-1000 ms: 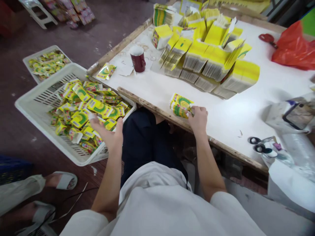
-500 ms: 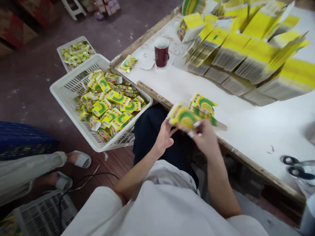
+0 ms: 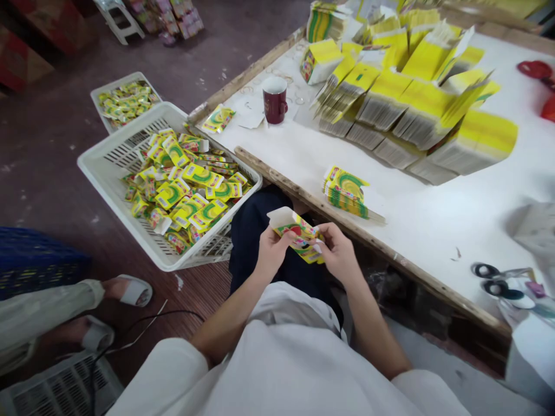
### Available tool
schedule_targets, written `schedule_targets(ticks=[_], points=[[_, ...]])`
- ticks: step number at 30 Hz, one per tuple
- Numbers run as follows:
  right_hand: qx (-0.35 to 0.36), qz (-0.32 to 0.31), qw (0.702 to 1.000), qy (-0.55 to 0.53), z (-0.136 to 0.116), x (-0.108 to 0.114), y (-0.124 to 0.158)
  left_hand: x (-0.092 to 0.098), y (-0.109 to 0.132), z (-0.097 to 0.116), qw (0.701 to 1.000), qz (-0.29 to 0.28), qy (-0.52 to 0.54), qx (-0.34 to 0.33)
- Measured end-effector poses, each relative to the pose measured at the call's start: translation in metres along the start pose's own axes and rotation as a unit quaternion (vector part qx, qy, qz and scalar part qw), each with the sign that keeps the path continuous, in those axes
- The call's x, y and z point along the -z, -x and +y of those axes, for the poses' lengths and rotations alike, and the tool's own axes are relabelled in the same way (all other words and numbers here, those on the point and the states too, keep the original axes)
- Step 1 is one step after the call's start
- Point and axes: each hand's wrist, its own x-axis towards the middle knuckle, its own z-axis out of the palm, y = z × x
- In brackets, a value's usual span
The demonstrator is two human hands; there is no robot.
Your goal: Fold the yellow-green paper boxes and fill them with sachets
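Note:
Over my lap, a yellow-green carton [image 3: 299,232] with a raised white flap on its left is held between both hands. My left hand [image 3: 274,249] grips its left side, thumb on the printed face. The fingers of my right hand [image 3: 337,251] pinch its right end. A stack of flat yellow-green cartons [image 3: 347,190] lies near the table edge, just beyond my hands. To the left, a white basket [image 3: 130,225] holds many small filled cartons [image 3: 191,190].
The white table [image 3: 425,231] has a wooden edge and bears a maroon mug [image 3: 274,104], bundled cartons [image 3: 385,98], scissors [image 3: 496,280] and a packet [image 3: 219,118]. A smaller basket [image 3: 102,112] stands behind the large one. A person's sandalled feet [image 3: 134,290] are at left.
Both hands have come down and closer to my body with the carton. It has turned, so its white flap and another printed side now show. The view has shifted slightly to the right.

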Motion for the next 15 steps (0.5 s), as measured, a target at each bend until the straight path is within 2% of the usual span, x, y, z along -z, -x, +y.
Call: schedule_targets(ticks=[3,5,8,10,12,13,15], points=[[0.038,0.005,0.999,0.035,-0.001,0.020,-0.001,0.010,-0.003,0.006,0.997,-0.051,-0.036,0.039],[0.101,0.022,0.990,0.091,-0.005,0.031,-0.002,0.023,-0.010,0.015,0.993,-0.103,-0.025,0.044],[0.218,0.029,0.951,0.215,-0.013,0.041,-0.004,0.043,-0.024,0.032,0.970,-0.238,-0.026,0.032],[0.275,-0.005,0.923,0.269,-0.016,0.040,-0.003,0.048,-0.027,0.039,0.943,-0.307,-0.127,0.027],[0.304,-0.026,0.912,0.273,-0.014,0.031,-0.001,0.041,-0.023,0.041,0.908,-0.320,-0.267,0.035],[0.301,-0.006,0.918,0.257,-0.012,0.024,0.001,0.035,-0.019,0.039,0.895,-0.310,-0.319,0.038],[0.251,0.094,0.947,0.178,-0.005,0.011,0.004,0.021,-0.010,0.030,0.886,-0.275,-0.373,0.026]])
